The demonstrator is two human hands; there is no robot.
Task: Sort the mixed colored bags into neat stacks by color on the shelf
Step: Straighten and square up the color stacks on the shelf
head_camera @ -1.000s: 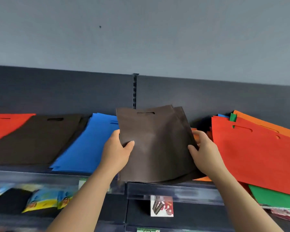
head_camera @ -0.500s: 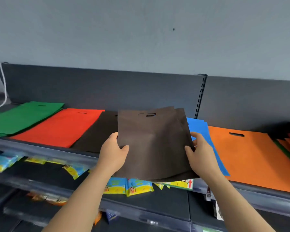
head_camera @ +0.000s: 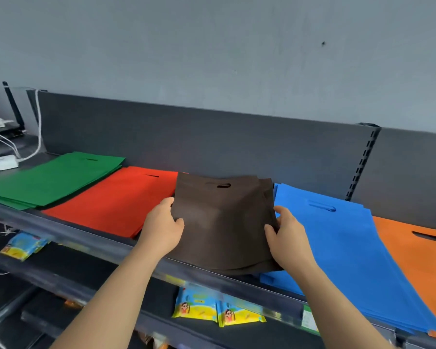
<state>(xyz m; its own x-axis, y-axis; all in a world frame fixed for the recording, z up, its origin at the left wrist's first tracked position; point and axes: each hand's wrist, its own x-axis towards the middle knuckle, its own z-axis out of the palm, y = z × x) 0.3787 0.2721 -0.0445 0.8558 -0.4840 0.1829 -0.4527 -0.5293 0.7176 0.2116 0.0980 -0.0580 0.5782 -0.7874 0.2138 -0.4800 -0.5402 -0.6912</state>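
Here brown bags (head_camera: 224, 222) sit between left hand (head_camera: 161, 230) and right hand (head_camera: 287, 238), each grip pinching an edge.

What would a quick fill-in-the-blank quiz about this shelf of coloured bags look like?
1. The left hand and right hand grip a bundle of bags coloured ____.
2. The leftmost stack on the shelf is ____.
3. The second stack, next to it, is ____.
4. The rightmost stack, beside the blue stack, is ____.
Missing words: brown, green, red, orange.
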